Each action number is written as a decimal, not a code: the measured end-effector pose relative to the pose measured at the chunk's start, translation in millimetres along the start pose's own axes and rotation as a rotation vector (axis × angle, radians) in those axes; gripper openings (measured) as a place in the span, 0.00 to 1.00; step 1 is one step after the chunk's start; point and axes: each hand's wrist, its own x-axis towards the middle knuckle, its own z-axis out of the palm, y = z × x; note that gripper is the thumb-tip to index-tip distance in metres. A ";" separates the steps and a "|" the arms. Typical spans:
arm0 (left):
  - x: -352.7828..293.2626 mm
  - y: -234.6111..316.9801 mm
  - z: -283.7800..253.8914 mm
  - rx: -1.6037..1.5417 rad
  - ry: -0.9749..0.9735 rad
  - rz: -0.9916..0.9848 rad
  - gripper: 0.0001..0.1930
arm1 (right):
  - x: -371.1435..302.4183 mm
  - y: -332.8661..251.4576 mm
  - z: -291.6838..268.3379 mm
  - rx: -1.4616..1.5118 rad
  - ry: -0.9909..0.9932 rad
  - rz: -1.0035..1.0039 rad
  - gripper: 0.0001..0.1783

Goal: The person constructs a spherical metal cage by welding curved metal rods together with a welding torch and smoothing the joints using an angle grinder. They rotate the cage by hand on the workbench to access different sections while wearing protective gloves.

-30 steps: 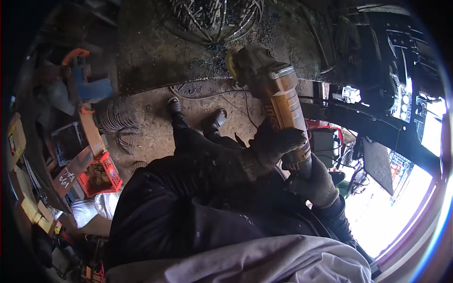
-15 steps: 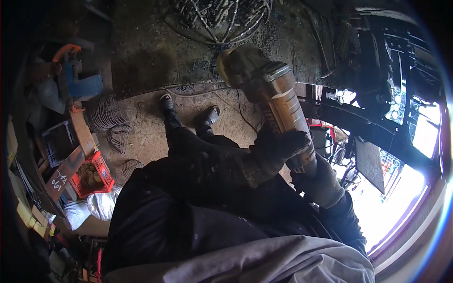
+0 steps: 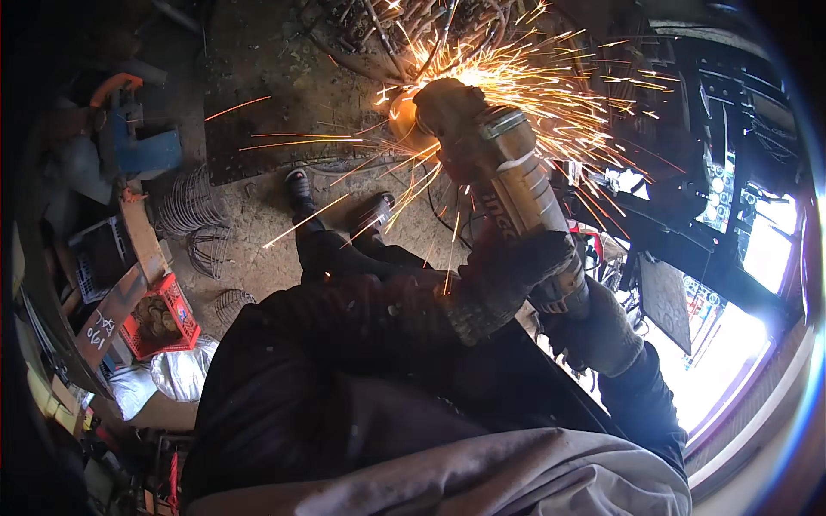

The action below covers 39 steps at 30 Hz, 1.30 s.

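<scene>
An angle grinder (image 3: 516, 185) with a worn, dirty body slants across the upper middle, its head pointing up and left. My left hand (image 3: 514, 273), in a dark glove, wraps round the grinder's body. Behind it, my right hand (image 3: 607, 334), in a greyish glove, grips the rear end. At the head, the grinder's disc (image 3: 404, 123) meets the edge of a curved metal rod frame (image 3: 379, 39) on the dark work table (image 3: 267, 129). Bright orange sparks (image 3: 559, 103) spray from the contact, mostly to the right. The exact contact point is hidden by the grinder head.
Bundles of bent wire (image 3: 191, 202) lie on the floor at left, near a red plastic crate (image 3: 176, 314) of round pieces and white sacks (image 3: 185, 370). A blue metal clamp-like part (image 3: 146, 150) stands at upper left. A cable (image 3: 440, 215) runs below the table edge.
Sparks now fly from the grinder's disc, where none showed before. The grinder has shifted only slightly; both hands keep their grip on it.
</scene>
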 end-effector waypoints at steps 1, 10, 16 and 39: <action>1.1 -0.1 -1.7 -0.019 -0.027 -0.021 0.21 | 0.0 1.6 0.8 -0.022 0.006 -0.069 0.27; -4.1 8.7 4.7 0.023 0.027 -0.038 0.16 | -2.7 -14.5 5.9 0.058 -0.020 0.022 0.22; -7.3 3.2 1.3 0.007 0.071 0.005 0.17 | 0.0 -5.0 3.3 -0.034 -0.036 -0.117 0.25; -14.4 26.9 7.6 0.129 0.075 -0.164 0.16 | 1.6 -3.2 12.7 0.162 -0.036 -0.086 0.26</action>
